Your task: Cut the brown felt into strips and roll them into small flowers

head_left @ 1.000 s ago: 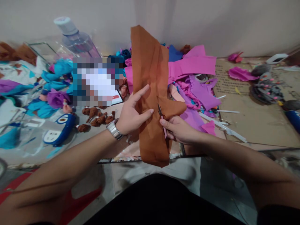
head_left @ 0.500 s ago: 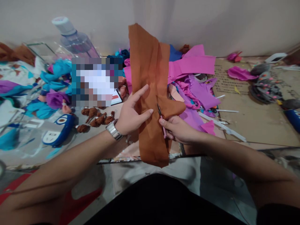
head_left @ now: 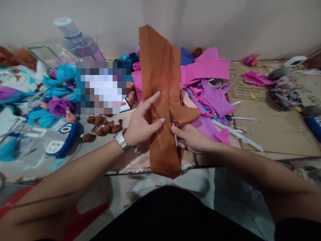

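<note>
A long brown sheet of crepe paper (head_left: 160, 73) hangs upright before me, its lower end over the table's front edge. My left hand (head_left: 141, 125), with a metal watch at the wrist, holds the sheet by its left side. The thumb and index finger lie spread on its face; the other fingers are hidden. My right hand (head_left: 192, 137) is closed round the pink handles of small scissors (head_left: 172, 117). Their dark blades point upward at the paper, where a flap (head_left: 189, 114) sticks out to the right.
Pink crepe paper (head_left: 208, 71) and purple pieces lie behind the sheet. Brown knotted bits (head_left: 105, 129), a blue pouch (head_left: 65, 139) and a bottle (head_left: 82, 43) are at left. Cardboard (head_left: 253, 130) with a dark pincushion-like thing (head_left: 284, 95) lies at right.
The sheet and both hands have shifted very slightly to the right. The scissors sit at nearly the same spot on the paper, with the blades looking closer together.
</note>
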Demonstrator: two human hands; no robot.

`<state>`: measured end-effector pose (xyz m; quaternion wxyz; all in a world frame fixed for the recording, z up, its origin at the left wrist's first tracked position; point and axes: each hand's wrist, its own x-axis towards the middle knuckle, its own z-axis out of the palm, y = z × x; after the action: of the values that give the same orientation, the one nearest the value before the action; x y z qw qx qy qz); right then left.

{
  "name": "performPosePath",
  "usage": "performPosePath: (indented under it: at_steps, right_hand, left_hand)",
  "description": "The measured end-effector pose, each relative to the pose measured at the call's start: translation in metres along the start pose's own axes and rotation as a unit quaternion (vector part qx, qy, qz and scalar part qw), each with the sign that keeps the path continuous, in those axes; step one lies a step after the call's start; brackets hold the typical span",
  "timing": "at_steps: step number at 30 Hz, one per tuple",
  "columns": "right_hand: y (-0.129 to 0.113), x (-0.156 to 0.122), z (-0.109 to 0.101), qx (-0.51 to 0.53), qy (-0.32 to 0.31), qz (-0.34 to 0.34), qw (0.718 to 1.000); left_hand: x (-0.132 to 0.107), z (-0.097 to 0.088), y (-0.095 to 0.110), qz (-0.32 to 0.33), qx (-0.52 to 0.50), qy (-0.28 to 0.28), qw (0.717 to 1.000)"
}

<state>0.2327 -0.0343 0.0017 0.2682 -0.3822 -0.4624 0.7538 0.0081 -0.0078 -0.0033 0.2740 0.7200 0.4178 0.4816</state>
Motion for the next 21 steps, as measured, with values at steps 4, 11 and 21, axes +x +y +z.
performPosePath:
  at_steps: [4, 11, 21]
  right_hand:
    - [0.0023, 0.0006, -0.0017, -0.001, 0.005, -0.009, 1.000]
    - [0.0028, 0.0011, -0.0008, 0.006, 0.021, -0.020, 1.000]
    - [0.0027, 0.0019, -0.0009, 0.006, 0.019, -0.029, 0.999]
  left_hand:
    - [-0.0011, 0.0011, 0.0033, 0.015, 0.012, -0.009, 1.000]
    - [-0.0027, 0.0017, 0.0034, 0.029, 0.031, -0.017, 0.999]
    - [-0.0032, 0.0021, 0.0006, 0.036, 0.023, -0.020, 0.999]
